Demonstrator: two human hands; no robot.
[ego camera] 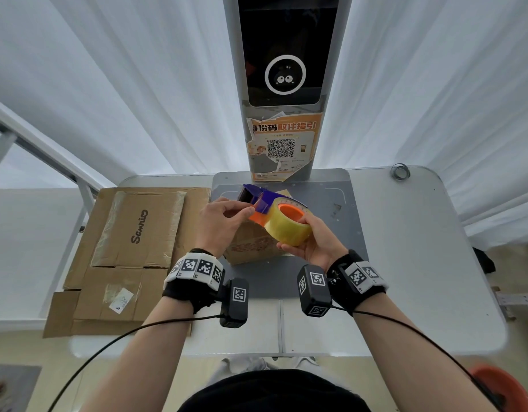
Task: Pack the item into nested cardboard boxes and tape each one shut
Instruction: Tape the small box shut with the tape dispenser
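- Purple plastic tape dispenser (258,197) with a yellowish clear tape roll (288,226) is held above the table (420,248).
- Right hand (315,242) cups the roll from below.
- Left hand (219,223) pinches the dispenser's front.
- Small brown cardboard box (251,248) sits just beneath both hands.
- Flattened brown cardboard sheets (132,248) lie left of the left hand.

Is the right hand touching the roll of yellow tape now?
Touching. In the head view the right hand cups the yellow tape roll from below, its fingers wrapped against the roll's side.

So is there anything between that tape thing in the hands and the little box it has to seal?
Nothing visible. The tape dispenser, held by the left hand and right hand, hovers right over the small cardboard box.
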